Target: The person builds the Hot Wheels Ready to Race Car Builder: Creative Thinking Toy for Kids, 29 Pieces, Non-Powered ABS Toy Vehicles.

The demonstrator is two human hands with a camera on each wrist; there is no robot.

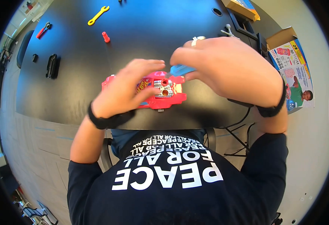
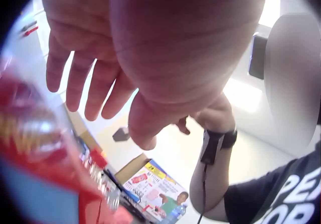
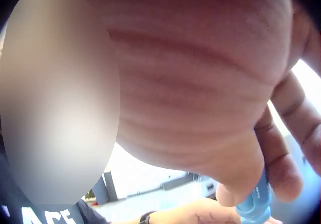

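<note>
A red toy car (image 1: 175, 100) with a silver engine block (image 1: 163, 89) lies on the dark table. Over its left part is my left hand (image 1: 125, 87), fingers extended and thumb apart, near the engine; whether it touches the car is unclear. In the left wrist view, that hand (image 2: 165, 48) shows spread fingers beside the blurred red car (image 2: 45, 169). My right hand (image 1: 224, 67) pinches a blue-handled tool (image 1: 181, 69) just above the car's right part. The right wrist view shows the blue handle (image 3: 255, 204) between thumb and fingers; its tip is hidden there.
Farther back on the table lie a yellow wrench (image 1: 98, 15), a red peg-like part (image 1: 105, 37), a red-handled tool (image 1: 43, 30) and a black case (image 1: 52, 66). A printed box (image 1: 293, 71) stands at the right. Another box (image 1: 243, 9) is at the back right.
</note>
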